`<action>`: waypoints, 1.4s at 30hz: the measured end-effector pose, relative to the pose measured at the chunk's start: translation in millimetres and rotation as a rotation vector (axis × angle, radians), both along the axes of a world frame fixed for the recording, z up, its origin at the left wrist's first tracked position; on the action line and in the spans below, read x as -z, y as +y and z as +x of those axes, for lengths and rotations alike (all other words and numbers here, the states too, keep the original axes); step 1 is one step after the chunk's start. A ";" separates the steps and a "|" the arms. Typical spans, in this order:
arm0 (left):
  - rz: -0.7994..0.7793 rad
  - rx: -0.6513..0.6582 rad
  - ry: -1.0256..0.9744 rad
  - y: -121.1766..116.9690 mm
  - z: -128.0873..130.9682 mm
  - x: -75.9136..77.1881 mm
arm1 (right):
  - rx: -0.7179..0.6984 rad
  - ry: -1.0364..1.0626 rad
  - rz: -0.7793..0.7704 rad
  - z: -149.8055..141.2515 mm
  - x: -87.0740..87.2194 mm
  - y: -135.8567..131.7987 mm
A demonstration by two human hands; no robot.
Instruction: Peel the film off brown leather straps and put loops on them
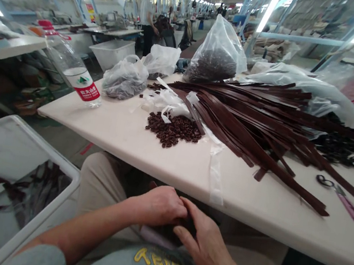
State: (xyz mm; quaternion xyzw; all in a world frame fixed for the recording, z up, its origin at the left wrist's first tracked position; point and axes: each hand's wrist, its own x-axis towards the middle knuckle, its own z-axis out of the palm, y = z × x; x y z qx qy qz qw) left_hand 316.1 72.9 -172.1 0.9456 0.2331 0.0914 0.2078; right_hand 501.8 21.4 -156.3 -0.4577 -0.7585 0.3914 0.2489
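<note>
Over my lap, below the table edge, my left hand [163, 204] is closed with its knuckles up. It grips a dark brown strip [153, 185], whose end shows just past the knuckles. My right hand [204, 233] meets it from the other side, fingers curled around the same dark brown material and thumb along the near side. Most of the strip is hidden by my hands. On the table beyond lie a pile of small brown loops [173, 132] and a large fanned bundle of brown strips [249, 117].
Scissors with a pink handle [343, 199] lie at the right, near black rings [339, 147]. A plastic bottle [84, 84] stands tilted in view at the table's left. Filled plastic bags [218, 51] sit behind. A white bin [25, 135] holding brown strips is at my left.
</note>
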 end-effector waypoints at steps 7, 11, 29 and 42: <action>0.112 -0.230 -0.230 51.4 -15.5 -15.1 | 0.179 0.173 -0.393 23.6 39.5 -11.9; 0.297 -0.467 -0.073 96.7 -16.2 -15.0 | 0.283 0.231 -0.461 35.7 50.8 -17.4; 0.265 -0.465 0.270 118.3 8.5 7.2 | 0.243 0.277 -0.565 26.7 83.0 -18.7; 0.089 -0.416 -0.140 80.7 -23.9 -12.1 | 0.157 0.326 -0.567 43.6 65.8 -18.7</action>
